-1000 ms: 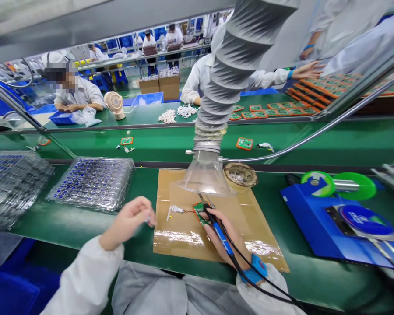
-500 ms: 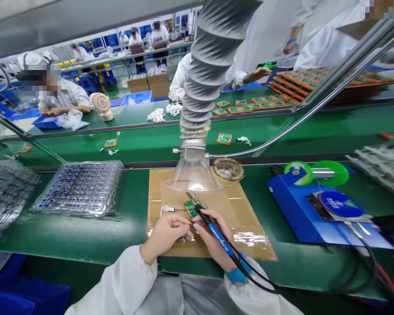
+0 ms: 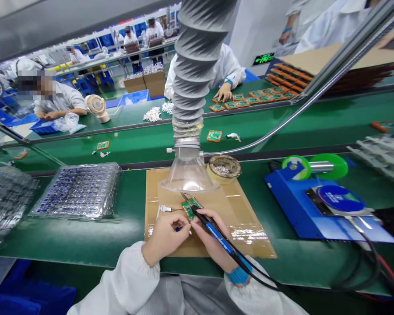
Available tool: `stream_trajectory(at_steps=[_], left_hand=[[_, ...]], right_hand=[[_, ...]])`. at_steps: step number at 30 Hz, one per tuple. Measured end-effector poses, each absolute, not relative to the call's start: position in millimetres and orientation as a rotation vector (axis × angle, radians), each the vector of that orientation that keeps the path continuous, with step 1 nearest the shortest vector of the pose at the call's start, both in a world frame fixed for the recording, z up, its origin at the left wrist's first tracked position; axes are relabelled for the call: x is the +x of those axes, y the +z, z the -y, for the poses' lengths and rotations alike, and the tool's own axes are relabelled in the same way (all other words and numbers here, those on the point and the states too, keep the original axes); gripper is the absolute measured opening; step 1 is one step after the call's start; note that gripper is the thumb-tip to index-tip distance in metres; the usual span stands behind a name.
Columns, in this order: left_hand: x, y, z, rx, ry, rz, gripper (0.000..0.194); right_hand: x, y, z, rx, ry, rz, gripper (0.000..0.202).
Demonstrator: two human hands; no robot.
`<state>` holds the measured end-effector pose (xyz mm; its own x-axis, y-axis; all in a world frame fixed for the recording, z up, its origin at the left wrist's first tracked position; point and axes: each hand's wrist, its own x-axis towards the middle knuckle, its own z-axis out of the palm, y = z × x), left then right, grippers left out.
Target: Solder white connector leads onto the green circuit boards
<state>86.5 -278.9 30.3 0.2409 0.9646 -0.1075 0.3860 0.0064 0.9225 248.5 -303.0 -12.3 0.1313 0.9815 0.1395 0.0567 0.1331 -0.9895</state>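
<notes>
My right hand (image 3: 213, 238) is closed round a blue and black soldering iron (image 3: 218, 236), its tip pointing up and away from me. Beyond my fingers lies a green circuit board (image 3: 189, 210) with an orange edge; thin wires run from it to a white connector piece (image 3: 165, 209) at its left. My left hand (image 3: 169, 236) is closed in a pinch close to my right fingertips, beside the board's near edge. A bit of something small and blue shows between its fingers, too hidden to name. Both hands are over a brown cardboard sheet (image 3: 249, 243).
A clear fume hood (image 3: 190, 173) hangs just above the board. Behind it sits a round bowl (image 3: 225, 168). Stacked clear trays (image 3: 79, 190) lie left; a blue solder-reel stand (image 3: 292, 210) stands right. Across the green belt (image 3: 151, 144), a co-worker's hand (image 3: 223, 92) touches boards.
My hands stay close together at the board, the left fingers now more curled. Board and loose parts on the belt appear shifted left. The co-worker's hand has come down onto the boards opposite.
</notes>
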Motion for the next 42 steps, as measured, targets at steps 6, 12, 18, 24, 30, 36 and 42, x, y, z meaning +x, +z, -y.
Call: stream_trajectory(at_steps=[6, 12, 18, 24, 30, 36, 42], left_hand=[[87, 28, 252, 1.886, 0.603, -1.611, 0.014], [91, 27, 236, 1.871, 0.392, -1.656, 0.02], [88, 36, 227, 1.842, 0.277, -1.58, 0.018], [87, 37, 224, 1.85, 0.224, -1.576, 0.016], [89, 39, 225, 1.838, 0.24, -1.586, 0.017], [90, 36, 226, 1.817, 0.268, -1.603, 0.017], [91, 36, 226, 1.817, 0.259, -1.61, 0.017]], right_hand=[[275, -16, 301, -1.326, 0.753, 1.186, 0.028], [300, -26, 307, -1.359, 0.583, 1.305, 0.015], [295, -20, 306, -1.264, 0.623, 1.341, 0.008], [292, -17, 305, -1.263, 0.663, 1.417, 0.005], [291, -12, 304, -1.281, 0.669, 1.448, 0.008], [290, -12, 303, -1.314, 0.679, 1.428, 0.013], [290, -14, 305, -1.281, 0.67, 1.403, 0.008]])
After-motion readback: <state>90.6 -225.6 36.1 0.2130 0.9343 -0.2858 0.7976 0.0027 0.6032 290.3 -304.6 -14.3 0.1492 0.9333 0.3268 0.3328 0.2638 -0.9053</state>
